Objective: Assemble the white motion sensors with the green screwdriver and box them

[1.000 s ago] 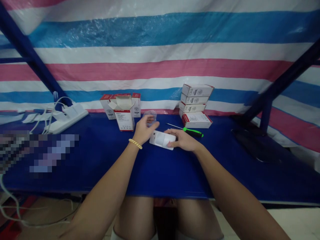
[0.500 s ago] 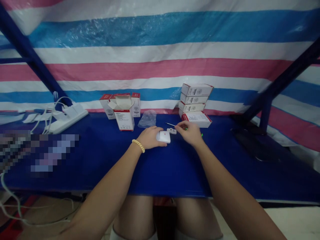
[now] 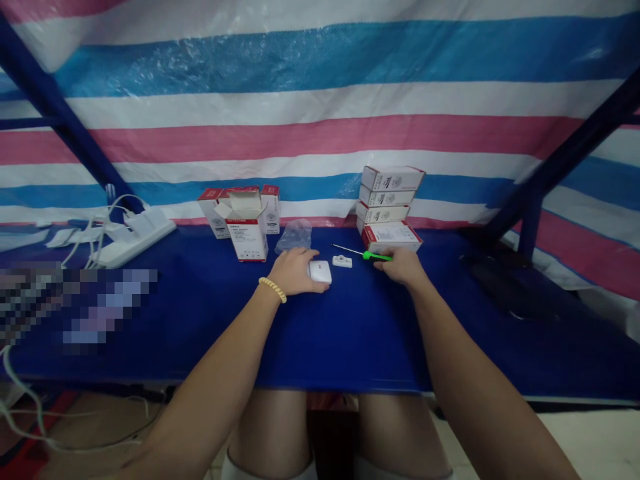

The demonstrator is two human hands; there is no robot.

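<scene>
My left hand (image 3: 297, 270) is closed around a small white plastic device (image 3: 321, 271) with a tiny red mark, low over the blue table. Just right of the device lies a small white bracket (image 3: 343, 261) with holes, apart from both hands. My right hand (image 3: 404, 265) has its fingers round the green and black handle of a screwdriver (image 3: 373, 255). The thin dark shaft points left, behind the bracket. A crumpled clear plastic bag (image 3: 295, 236) lies behind my left hand.
An opened white and red box (image 3: 249, 239) stands at back left, with several others behind it. Several similar boxes (image 3: 387, 197) are stacked at back right. A white power strip (image 3: 137, 235) with cables sits far left. A dark flat object (image 3: 505, 287) lies at right.
My right hand has moved right, from the screwdriver's shaft to its handle, away from the bracket. My left hand and the white device have shifted slightly left, apart from the bracket.
</scene>
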